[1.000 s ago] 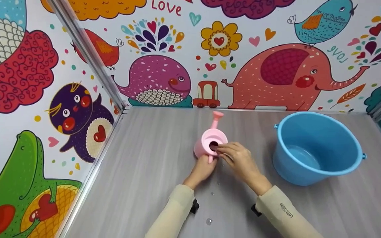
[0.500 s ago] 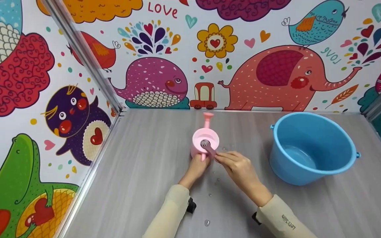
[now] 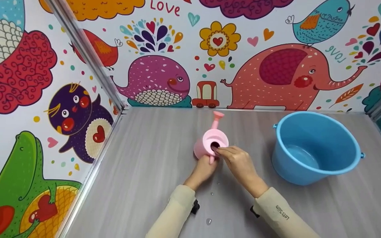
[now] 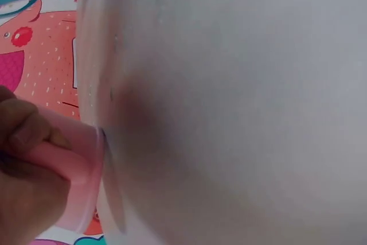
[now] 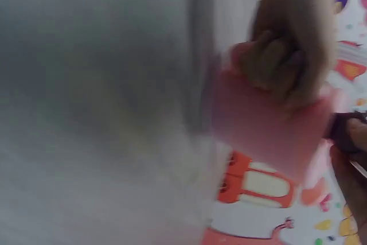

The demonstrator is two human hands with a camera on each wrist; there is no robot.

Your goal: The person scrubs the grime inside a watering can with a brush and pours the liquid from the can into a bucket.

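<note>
Item 1: can (image 3: 201,148), pink, w/ spout (image 3: 215,124) aimed at the back wall (image 3: 184,39). Loc.: centre of table (image 3: 150,158), approx. midway L–R. Mouth faces up & toward my head cam. I can't tell if the base touches the table.

Item 2: L hand (image 3: 204,168). Fingers curled tight round the handle (image 4: 60,162), low on the near side of can; grip is clear to me in both wrist views.

Item 3: R hand (image 3: 241,164). Thumb & fingers nearly closed, pinching item 4 right at the can's mouth.

Item 4: tool (image 5: 342,132), dk. purple-brown, short bit visible betw. R fingertips & can; far end hidden, so I can't give its shape. R wrist view is blurred for me.

Item 5: bucket (image 3: 294,175), blue, upright, R of can, well apart from it.

Item 6: drops (image 3: 209,221), clear, a few on table betw. the forearms.

Item 7: sleeves, cream, 2 pcs.: L sleeve (image 3: 172,211) plain as I see it, R sleeve (image 3: 280,210) w/ dk. lettering.

Item 8: printed walls; I see elephant (image 3: 250,84) & whale (image 3: 150,74) at rear, croc (image 3: 15,165) at L.
</note>
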